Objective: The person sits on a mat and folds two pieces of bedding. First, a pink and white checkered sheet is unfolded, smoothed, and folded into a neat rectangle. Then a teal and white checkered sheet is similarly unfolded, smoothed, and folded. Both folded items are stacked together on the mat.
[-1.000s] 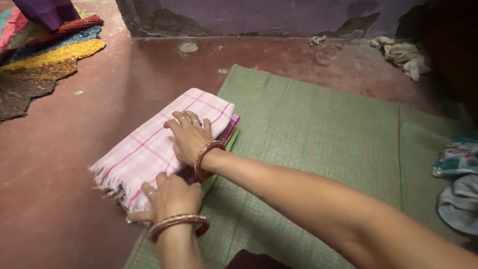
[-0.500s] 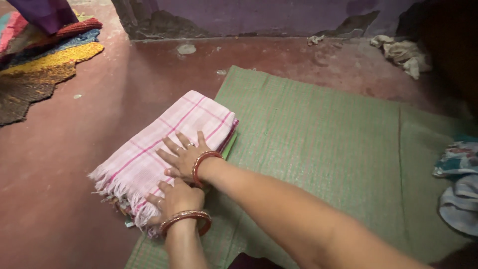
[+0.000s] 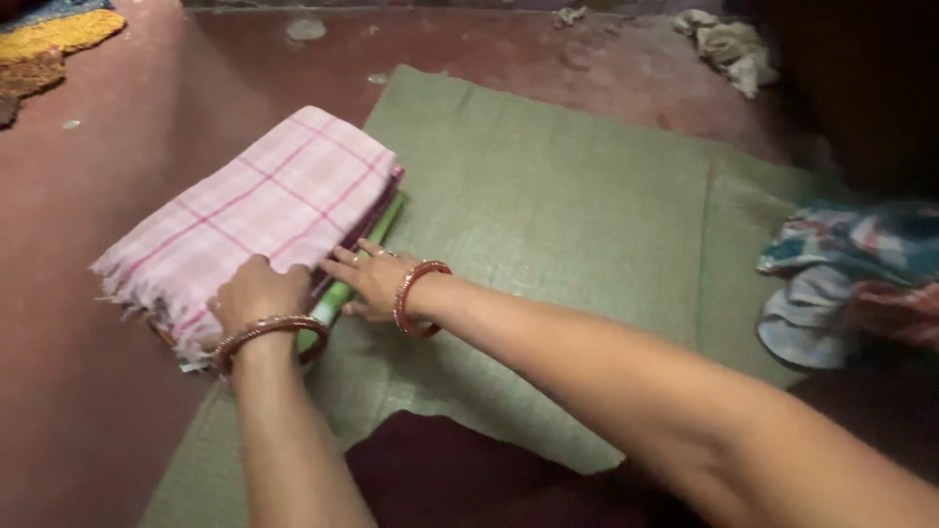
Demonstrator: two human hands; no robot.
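Folded pink checked cloth (image 3: 254, 210) atop a cloth stack at left edge of green mat (image 3: 548, 205). Left hand (image 3: 256, 293) knuckles up, fingers curled onto cloth's near edge. Right hand (image 3: 372, 279) flat, fingers extended, tips tucked against stack's side, grasping nothing.

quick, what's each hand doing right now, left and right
Left hand: curled, knuckles up, resting on the near edge of the folded pink checked cloth; a grip cannot be told.
Right hand: open, fingers at the side of the stack, holding nothing.
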